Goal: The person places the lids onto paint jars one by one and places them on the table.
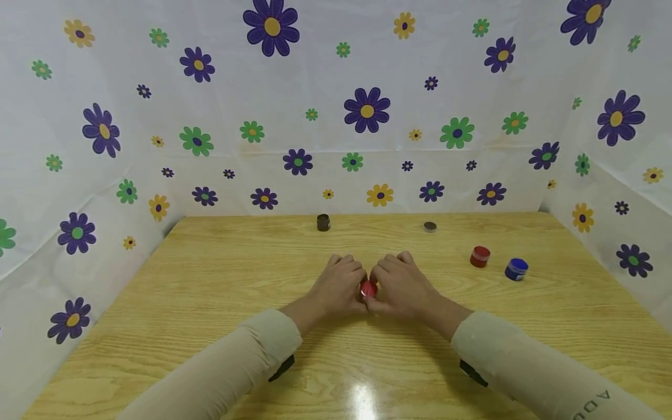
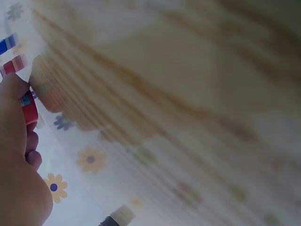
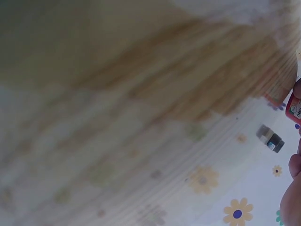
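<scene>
A small red paint jar (image 1: 368, 289) sits between my two hands, low over the middle of the table. My left hand (image 1: 341, 287) grips its left side with curled fingers, thumb toward me. From the other side my right hand (image 1: 401, 287) holds it the same way, the two thumbs nearly meeting in front. In the left wrist view the jar's red side (image 2: 29, 110) shows beyond my left hand (image 2: 19, 150). At the right edge of the right wrist view, the labelled jar (image 3: 293, 109) appears by the fingers of my right hand (image 3: 292, 188). The fingers hide much of it.
A black jar (image 1: 323, 223) without a lid stands at the table's back, with a dark round lid (image 1: 430, 227) to its right. Another red jar (image 1: 480, 256) and a blue jar (image 1: 517, 269) stand right of my hands. Flowered cloth (image 1: 325, 134) walls the wooden table (image 1: 210, 274).
</scene>
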Demonstrator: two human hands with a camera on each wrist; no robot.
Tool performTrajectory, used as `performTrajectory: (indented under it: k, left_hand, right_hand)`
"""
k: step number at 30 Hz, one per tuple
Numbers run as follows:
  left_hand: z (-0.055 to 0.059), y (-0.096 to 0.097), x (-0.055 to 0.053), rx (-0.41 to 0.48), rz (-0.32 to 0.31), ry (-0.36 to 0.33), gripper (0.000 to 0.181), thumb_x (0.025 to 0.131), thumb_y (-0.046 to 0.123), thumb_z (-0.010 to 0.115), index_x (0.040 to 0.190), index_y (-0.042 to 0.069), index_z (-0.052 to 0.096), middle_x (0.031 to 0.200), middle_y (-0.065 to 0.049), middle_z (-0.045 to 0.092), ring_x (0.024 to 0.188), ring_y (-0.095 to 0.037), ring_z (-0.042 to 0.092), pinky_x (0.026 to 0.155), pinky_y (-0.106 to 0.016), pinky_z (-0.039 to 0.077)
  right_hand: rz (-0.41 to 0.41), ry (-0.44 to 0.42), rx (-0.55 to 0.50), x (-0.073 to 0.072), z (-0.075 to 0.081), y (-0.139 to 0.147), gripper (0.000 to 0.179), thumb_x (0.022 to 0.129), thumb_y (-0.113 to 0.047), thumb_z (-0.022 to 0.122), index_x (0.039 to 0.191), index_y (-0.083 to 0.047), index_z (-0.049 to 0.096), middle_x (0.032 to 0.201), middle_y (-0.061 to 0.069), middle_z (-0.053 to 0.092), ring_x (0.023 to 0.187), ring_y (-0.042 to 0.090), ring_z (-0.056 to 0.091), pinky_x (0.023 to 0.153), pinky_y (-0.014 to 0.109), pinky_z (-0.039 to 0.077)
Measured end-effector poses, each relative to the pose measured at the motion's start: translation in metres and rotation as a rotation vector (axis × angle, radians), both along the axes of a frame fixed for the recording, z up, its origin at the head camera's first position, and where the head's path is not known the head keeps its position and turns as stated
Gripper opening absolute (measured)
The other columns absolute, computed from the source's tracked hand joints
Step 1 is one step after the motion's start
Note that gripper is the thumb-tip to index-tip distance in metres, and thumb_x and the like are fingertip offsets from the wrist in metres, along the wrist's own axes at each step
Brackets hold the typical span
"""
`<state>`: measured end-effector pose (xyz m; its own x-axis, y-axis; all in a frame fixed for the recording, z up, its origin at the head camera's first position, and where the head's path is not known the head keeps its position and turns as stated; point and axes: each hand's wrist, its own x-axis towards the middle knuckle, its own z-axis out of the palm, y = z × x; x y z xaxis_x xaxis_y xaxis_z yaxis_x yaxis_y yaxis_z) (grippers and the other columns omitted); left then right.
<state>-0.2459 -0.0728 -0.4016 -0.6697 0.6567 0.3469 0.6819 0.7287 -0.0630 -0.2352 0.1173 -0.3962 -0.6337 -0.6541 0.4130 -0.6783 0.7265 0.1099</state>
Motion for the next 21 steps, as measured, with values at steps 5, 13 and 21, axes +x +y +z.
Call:
performTrajectory:
  k: [5, 13, 21]
  left_hand:
    - [-0.006, -0.003, -0.001, 0.086, 0.005, -0.093, 0.035, 0.074, 0.047, 0.080, 0.083, 0.016, 0.066, 0.077, 0.008, 0.058, 0.076, -0.011, 0.047, 0.078, -0.031, 0.035]
    - [-0.003, -0.004, 0.000, 0.040, 0.050, -0.178, 0.031, 0.080, 0.048, 0.073, 0.084, 0.018, 0.067, 0.081, 0.009, 0.058, 0.079, -0.011, 0.048, 0.081, -0.033, 0.035]
    - [0.006, -0.011, -0.004, -0.001, 0.102, -0.252, 0.038, 0.084, 0.050, 0.069, 0.095, 0.014, 0.071, 0.093, 0.003, 0.064, 0.089, -0.016, 0.051, 0.090, -0.038, 0.036]
  right_hand:
    - [-0.002, -0.019, 0.000, 0.002, 0.001, -0.002, 0.031, 0.086, -0.047, 0.065, 0.088, -0.017, 0.063, 0.084, -0.005, 0.061, 0.085, 0.015, 0.054, 0.079, 0.035, 0.033]
    - [-0.091, -0.138, -0.034, 0.000, 0.000, -0.003, 0.027, 0.085, -0.044, 0.065, 0.085, -0.017, 0.063, 0.087, -0.005, 0.063, 0.084, 0.015, 0.054, 0.080, 0.036, 0.035]
    - [-0.227, -0.234, -0.076, 0.000, 0.002, 0.021, 0.033, 0.085, -0.047, 0.068, 0.087, -0.014, 0.064, 0.086, -0.004, 0.061, 0.084, 0.017, 0.053, 0.081, 0.039, 0.034]
